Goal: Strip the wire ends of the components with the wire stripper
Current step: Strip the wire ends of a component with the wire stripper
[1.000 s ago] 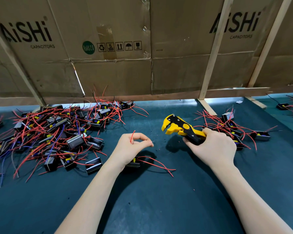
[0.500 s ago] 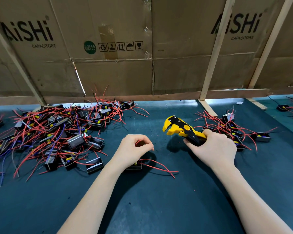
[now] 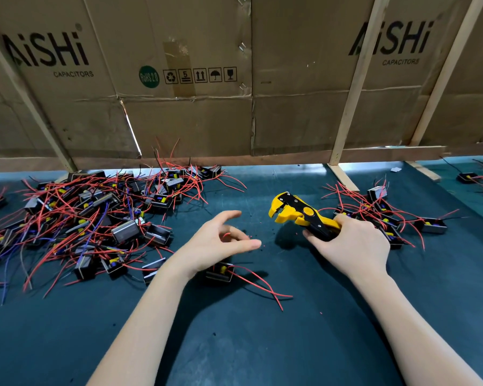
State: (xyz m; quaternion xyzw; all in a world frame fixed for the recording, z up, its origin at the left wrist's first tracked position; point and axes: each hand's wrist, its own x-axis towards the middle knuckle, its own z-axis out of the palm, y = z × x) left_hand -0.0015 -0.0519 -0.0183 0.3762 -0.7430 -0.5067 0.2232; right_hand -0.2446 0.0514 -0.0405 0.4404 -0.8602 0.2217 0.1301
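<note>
Two hands were over the mat: right hand gripped the wire stripper by its handles, left hand hung loose with fingers spread above one component; big pile sat further left.

Left hand fingers spread loosely (palm inward), right hand curled in a grip, both forearms extended

1. My left hand opens: thumb and fingers, pinched together half a second ago, now spread loosely.
2. The thin red wire I pinched upright a second ago now lies loose by my palm.
</note>
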